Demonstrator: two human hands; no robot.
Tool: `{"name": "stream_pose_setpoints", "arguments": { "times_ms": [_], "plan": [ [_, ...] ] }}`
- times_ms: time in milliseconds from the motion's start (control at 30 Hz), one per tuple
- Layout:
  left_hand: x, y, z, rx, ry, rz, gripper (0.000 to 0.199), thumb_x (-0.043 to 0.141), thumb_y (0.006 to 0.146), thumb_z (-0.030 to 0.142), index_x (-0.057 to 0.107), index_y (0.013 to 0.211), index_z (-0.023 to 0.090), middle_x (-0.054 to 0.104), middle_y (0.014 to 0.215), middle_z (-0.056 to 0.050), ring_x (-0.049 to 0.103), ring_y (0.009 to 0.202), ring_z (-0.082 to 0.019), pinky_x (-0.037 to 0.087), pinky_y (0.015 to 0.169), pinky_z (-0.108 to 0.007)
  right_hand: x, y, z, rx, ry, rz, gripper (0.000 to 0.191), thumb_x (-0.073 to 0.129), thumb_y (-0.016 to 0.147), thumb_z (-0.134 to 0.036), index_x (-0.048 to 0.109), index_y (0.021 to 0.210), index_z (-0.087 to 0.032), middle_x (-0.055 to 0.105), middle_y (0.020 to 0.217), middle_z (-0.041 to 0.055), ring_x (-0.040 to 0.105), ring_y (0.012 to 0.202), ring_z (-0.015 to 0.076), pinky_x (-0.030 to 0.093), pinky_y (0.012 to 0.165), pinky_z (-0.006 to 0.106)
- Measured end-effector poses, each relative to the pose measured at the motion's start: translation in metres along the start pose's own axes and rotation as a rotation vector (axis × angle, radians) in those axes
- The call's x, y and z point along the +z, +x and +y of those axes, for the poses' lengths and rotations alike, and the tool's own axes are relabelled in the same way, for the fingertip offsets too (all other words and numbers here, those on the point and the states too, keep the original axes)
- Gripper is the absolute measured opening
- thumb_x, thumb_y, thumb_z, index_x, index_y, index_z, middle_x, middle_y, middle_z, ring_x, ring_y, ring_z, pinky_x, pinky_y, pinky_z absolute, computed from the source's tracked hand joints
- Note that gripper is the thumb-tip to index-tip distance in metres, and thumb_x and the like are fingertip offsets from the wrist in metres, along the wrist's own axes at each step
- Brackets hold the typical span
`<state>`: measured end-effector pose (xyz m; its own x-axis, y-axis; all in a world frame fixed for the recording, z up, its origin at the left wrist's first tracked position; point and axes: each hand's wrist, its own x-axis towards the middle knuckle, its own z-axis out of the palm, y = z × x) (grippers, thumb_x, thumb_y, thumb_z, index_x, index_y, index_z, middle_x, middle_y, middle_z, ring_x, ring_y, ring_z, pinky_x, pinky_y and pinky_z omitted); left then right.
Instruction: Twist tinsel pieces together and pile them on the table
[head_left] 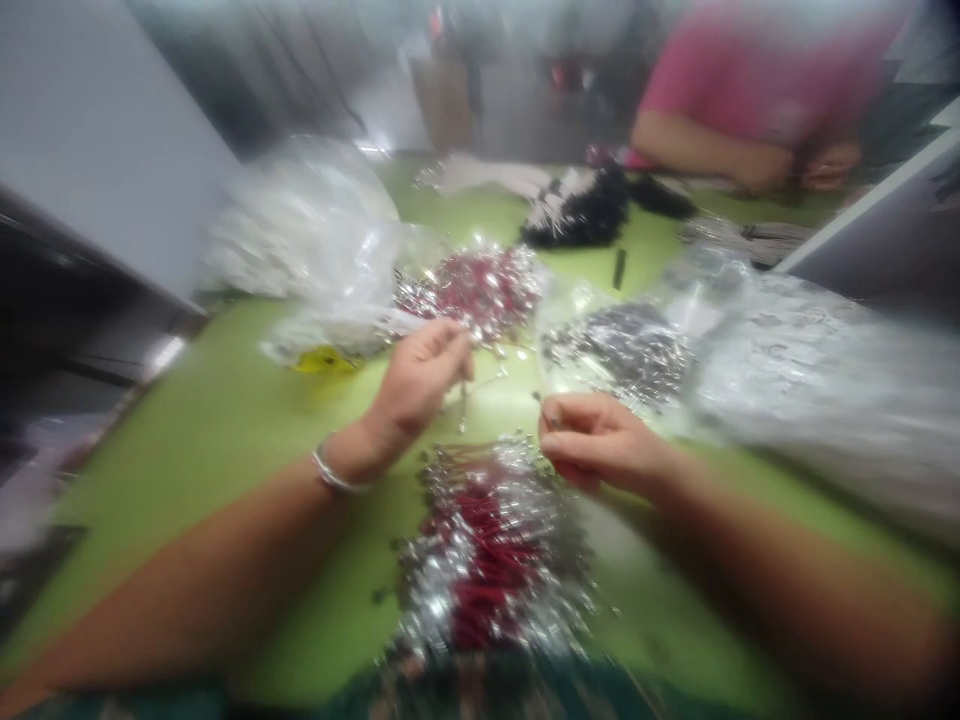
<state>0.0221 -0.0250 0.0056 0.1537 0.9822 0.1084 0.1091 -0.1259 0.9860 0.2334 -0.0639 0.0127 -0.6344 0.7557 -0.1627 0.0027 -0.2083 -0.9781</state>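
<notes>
My left hand [424, 380], with a silver bangle at the wrist, is closed in a pinch; a thin silvery piece [463, 405] hangs below its fingertips. To the right, my right hand [592, 440] pinches a small dark-tipped piece [537, 397] too blurred to name. Close to my body, below both hands, lies a pile of red strands with shiny silver ends [487, 560]. Beyond my left hand is another heap of red and silver pieces [487, 285]. Grey and silver pieces [630, 345] rest on clear plastic beyond my right hand.
Large clear plastic bags stand at the left [300, 220] and right [832, 370] of the green table [187, 430]. A black bundle [585, 205] lies farther back. Across the table, a person in a pink top [772, 80] has both hands near the edge.
</notes>
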Motion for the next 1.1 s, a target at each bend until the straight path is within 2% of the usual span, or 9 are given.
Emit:
{"name": "stream_pose_setpoints", "arguments": {
  "times_ms": [133,200,333,467,600,733,867,1033,1100],
  "plan": [
    [0.002,0.000,-0.002,-0.044,-0.170,-0.095,0.009,0.057,0.091,0.027,0.059,0.091,0.018,0.062,0.072,0.000,0.056,0.066,-0.009,0.046,0.061,-0.019,0.007,0.004,0.000,-0.036,-0.041,0.221,0.028,0.068,0.082,-0.040,0.053,0.071,-0.019,0.061,0.054,-0.0040,0.049,0.038,0.0053,0.039,0.036,0.017],
    [0.009,-0.005,0.000,-0.132,-0.287,-0.160,0.009,0.059,0.089,0.026,0.059,0.089,0.017,0.062,0.078,0.000,0.051,0.058,-0.006,0.041,0.051,-0.017,0.008,0.006,0.001,-0.034,-0.038,0.292,0.028,0.067,0.082,-0.041,0.053,0.072,-0.019,0.063,0.057,-0.0030,0.051,0.040,0.0059,0.042,0.037,0.018],
    [0.020,-0.014,0.006,-0.235,-0.330,-0.212,0.016,0.066,0.085,0.027,0.067,0.098,0.018,0.063,0.081,0.000,0.037,0.045,-0.001,0.028,0.038,-0.014,0.013,0.007,0.003,-0.012,-0.076,0.300,0.026,0.065,0.083,-0.040,0.055,0.074,-0.018,0.061,0.056,-0.0037,0.050,0.039,0.0063,0.039,0.036,0.018],
    [0.025,-0.016,0.009,-0.207,-0.296,-0.283,0.013,0.076,0.075,0.027,0.075,0.081,0.015,0.067,0.071,-0.002,0.053,0.054,-0.005,0.042,0.048,-0.016,0.019,0.007,0.006,-0.026,-0.201,0.271,0.020,0.062,0.084,-0.031,0.057,0.070,-0.017,0.055,0.051,-0.0059,0.047,0.039,0.0058,0.037,0.039,0.019],
    [0.020,-0.014,0.010,-0.168,-0.243,-0.217,0.013,0.078,0.074,0.028,0.075,0.072,0.016,0.070,0.071,-0.002,0.057,0.057,-0.007,0.046,0.052,-0.018,0.017,0.009,0.006,-0.069,-0.225,0.322,0.018,0.062,0.084,-0.029,0.064,0.072,-0.016,0.057,0.053,-0.0039,0.050,0.043,0.0070,0.042,0.043,0.021],
    [0.008,-0.010,0.008,-0.052,-0.040,-0.109,0.016,0.070,0.082,0.031,0.075,0.078,0.017,0.072,0.073,-0.003,0.057,0.057,-0.007,0.046,0.053,-0.019,0.007,0.008,0.005,-0.074,-0.221,0.440,0.020,0.061,0.084,-0.030,0.069,0.092,-0.014,0.066,0.067,0.0010,0.058,0.051,0.0099,0.050,0.048,0.024],
    [0.007,-0.008,-0.002,0.173,0.258,-0.096,0.010,0.071,0.080,0.024,0.075,0.075,0.017,0.072,0.070,-0.003,0.060,0.060,-0.009,0.048,0.058,-0.021,0.003,0.006,0.008,-0.203,-0.380,0.524,0.029,0.063,0.083,-0.025,0.065,0.110,-0.014,0.064,0.065,-0.0021,0.054,0.048,0.0082,0.047,0.047,0.023],
    [0.016,-0.009,-0.017,0.415,0.428,-0.117,0.006,0.073,0.078,0.020,0.074,0.074,0.015,0.072,0.068,-0.003,0.061,0.059,-0.009,0.049,0.059,-0.021,0.002,0.007,0.014,-0.261,-0.473,0.514,0.008,0.065,0.083,-0.022,0.065,0.086,-0.015,0.063,0.062,-0.0023,0.053,0.047,0.0070,0.044,0.047,0.021],
    [0.017,-0.010,-0.020,0.487,0.440,-0.122,0.007,0.073,0.079,0.021,0.074,0.076,0.015,0.072,0.068,-0.003,0.061,0.059,-0.009,0.049,0.059,-0.020,0.001,0.008,0.016,-0.295,-0.548,0.482,0.009,0.063,0.084,-0.021,0.068,0.081,-0.015,0.064,0.062,-0.0018,0.053,0.047,0.0066,0.043,0.048,0.021]
  ]
}}
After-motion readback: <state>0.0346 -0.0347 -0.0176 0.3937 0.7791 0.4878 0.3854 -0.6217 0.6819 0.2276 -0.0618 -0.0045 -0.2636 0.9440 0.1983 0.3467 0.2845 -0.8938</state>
